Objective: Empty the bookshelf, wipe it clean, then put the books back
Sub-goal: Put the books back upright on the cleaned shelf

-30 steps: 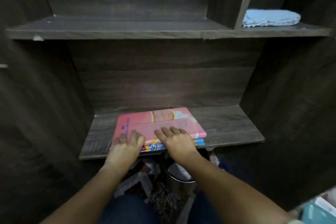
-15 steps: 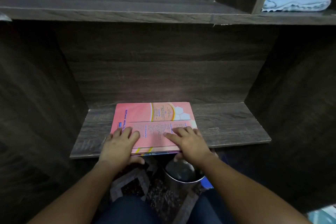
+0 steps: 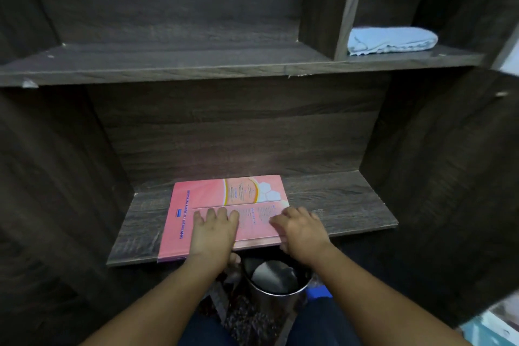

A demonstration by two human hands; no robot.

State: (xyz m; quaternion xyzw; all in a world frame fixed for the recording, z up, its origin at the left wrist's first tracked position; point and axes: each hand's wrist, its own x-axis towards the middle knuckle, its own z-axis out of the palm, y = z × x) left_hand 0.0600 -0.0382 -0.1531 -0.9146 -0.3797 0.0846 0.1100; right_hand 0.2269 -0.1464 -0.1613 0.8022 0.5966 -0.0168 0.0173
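Note:
A stack of pink-covered books (image 3: 224,194) lies flat on the lower shelf board (image 3: 342,205) of the dark wooden bookshelf, left of its middle, with its front edge near the board's front edge. My left hand (image 3: 213,230) rests flat on the top cover with the fingers straight and the thumb hanging below the front edge. At the stack's right front corner my right hand (image 3: 302,229) lies with fingers spread on the cover and the thumb at the front edge. The books underneath are mostly hidden.
A folded light blue cloth (image 3: 393,39) lies in the right compartment of the upper shelf (image 3: 168,64), behind a vertical divider (image 3: 345,5). Below the lower shelf, between my knees, stands a round metal bin (image 3: 276,281) on a patterned floor. Dark side walls close in left and right.
The stack has slid back onto the shelf and squared up; the blue book that stuck out underneath no longer shows. Both hands followed it forward, staying on the top cover.

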